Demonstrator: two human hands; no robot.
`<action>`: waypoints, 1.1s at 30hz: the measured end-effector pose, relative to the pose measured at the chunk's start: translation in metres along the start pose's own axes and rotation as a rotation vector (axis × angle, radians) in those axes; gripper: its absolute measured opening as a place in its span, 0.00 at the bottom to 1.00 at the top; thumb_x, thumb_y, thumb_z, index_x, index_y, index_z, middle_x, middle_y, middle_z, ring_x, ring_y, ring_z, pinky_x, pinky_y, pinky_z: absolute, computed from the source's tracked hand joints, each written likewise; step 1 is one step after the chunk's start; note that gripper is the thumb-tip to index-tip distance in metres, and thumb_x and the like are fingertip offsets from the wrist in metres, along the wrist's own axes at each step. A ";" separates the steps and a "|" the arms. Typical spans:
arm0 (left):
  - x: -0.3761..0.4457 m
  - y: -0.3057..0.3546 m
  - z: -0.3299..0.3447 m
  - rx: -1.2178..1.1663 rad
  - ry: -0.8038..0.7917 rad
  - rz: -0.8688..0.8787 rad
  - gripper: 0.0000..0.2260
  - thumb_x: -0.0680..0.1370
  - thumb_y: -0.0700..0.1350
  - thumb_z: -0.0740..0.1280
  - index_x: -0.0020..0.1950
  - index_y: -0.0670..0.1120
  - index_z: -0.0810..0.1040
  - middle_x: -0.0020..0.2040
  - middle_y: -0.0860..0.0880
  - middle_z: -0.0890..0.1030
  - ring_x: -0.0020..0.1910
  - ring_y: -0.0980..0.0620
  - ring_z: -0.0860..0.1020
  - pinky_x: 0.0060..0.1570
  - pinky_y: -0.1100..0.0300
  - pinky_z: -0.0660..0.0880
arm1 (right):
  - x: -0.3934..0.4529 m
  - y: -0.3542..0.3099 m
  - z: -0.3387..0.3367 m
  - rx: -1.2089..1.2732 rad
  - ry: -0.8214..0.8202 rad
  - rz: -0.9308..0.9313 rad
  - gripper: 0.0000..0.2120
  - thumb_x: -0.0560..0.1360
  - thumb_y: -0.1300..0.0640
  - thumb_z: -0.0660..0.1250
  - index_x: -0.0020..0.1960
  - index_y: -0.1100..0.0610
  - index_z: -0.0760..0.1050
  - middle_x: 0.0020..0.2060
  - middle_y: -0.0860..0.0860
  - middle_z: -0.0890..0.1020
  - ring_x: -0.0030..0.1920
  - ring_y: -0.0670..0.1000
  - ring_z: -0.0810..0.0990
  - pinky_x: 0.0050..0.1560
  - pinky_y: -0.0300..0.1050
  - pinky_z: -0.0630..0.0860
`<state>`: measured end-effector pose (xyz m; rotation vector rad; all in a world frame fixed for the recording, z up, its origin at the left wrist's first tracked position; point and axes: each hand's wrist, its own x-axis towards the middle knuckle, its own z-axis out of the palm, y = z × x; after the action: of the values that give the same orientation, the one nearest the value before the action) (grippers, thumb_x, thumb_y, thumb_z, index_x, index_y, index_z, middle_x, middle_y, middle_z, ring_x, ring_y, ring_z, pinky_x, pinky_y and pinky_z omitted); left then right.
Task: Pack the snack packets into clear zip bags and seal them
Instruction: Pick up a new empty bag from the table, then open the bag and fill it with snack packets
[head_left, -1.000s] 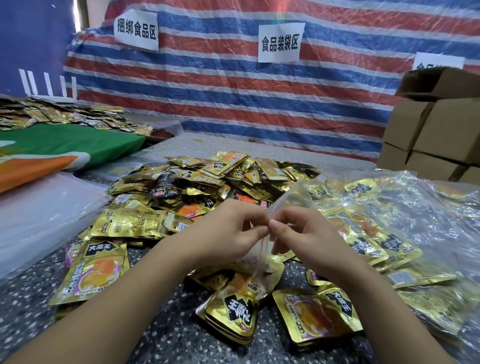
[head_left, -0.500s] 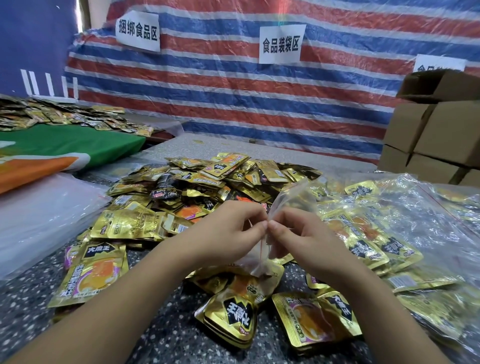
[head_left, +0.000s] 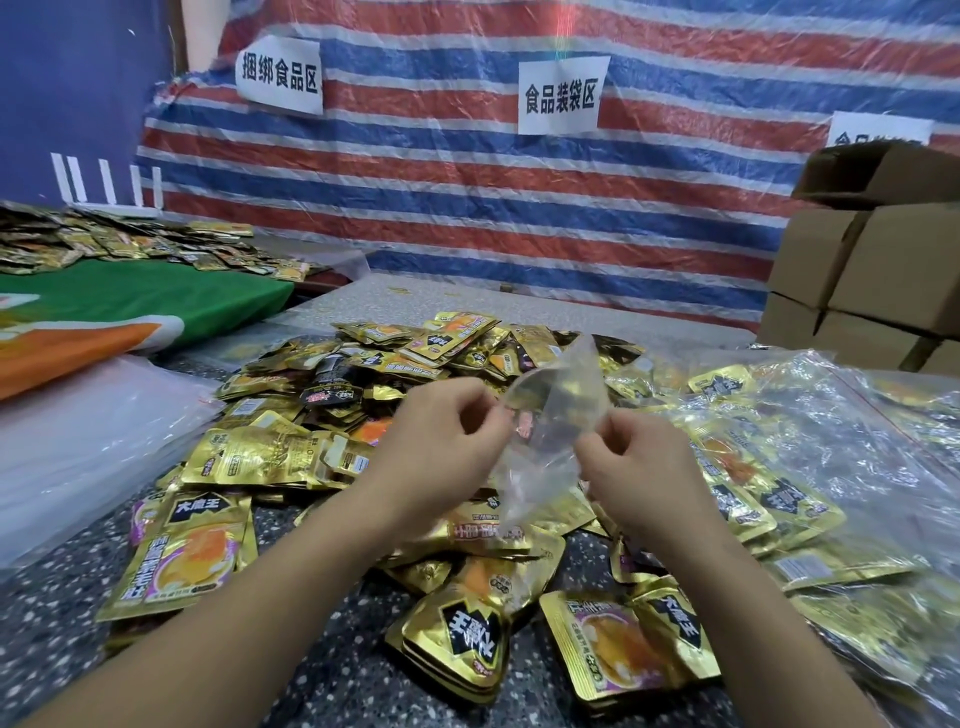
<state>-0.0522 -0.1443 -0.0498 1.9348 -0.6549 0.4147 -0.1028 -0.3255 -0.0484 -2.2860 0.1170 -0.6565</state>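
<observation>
An empty clear zip bag (head_left: 553, 415) hangs between my two hands above a heap of gold snack packets (head_left: 395, 364). My left hand (head_left: 441, 441) pinches the bag's left lip and my right hand (head_left: 631, 457) pinches the right lip, so the mouth is pulled apart. More gold packets (head_left: 462, 639) lie loose on the speckled table (head_left: 47, 613) just below my wrists.
Filled clear bags of packets (head_left: 810, 467) pile up on the right. A stack of flat clear plastic (head_left: 78, 441) lies at the left beside a green and orange cloth (head_left: 130, 312). Cardboard boxes (head_left: 872, 270) stand at the far right, a striped tarp (head_left: 467, 182) behind.
My hands have moved apart sideways and the bag's mouth, pinched together before, is now spread open between them.
</observation>
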 end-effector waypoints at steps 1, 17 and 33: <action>0.003 -0.002 -0.002 0.015 0.080 -0.047 0.11 0.77 0.46 0.67 0.35 0.47 0.78 0.28 0.54 0.75 0.25 0.60 0.68 0.25 0.66 0.65 | 0.002 0.003 -0.003 -0.043 0.071 0.027 0.15 0.75 0.56 0.65 0.32 0.61 0.70 0.26 0.54 0.75 0.27 0.55 0.72 0.30 0.44 0.68; 0.005 -0.008 -0.007 0.079 0.152 -0.093 0.07 0.79 0.43 0.64 0.45 0.53 0.68 0.38 0.49 0.77 0.29 0.53 0.73 0.27 0.52 0.70 | -0.005 -0.012 -0.002 0.123 0.077 -0.024 0.20 0.64 0.45 0.58 0.36 0.65 0.70 0.34 0.63 0.79 0.38 0.62 0.84 0.40 0.64 0.80; -0.006 0.002 -0.002 0.282 -0.265 -0.028 0.09 0.78 0.44 0.65 0.49 0.56 0.83 0.45 0.62 0.81 0.26 0.60 0.76 0.23 0.69 0.68 | 0.003 0.005 0.006 0.220 0.160 0.028 0.18 0.70 0.51 0.63 0.35 0.68 0.75 0.36 0.66 0.81 0.39 0.68 0.80 0.33 0.49 0.71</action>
<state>-0.0580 -0.1416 -0.0503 2.2899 -0.7706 0.2438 -0.0970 -0.3263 -0.0541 -2.0173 0.1452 -0.7972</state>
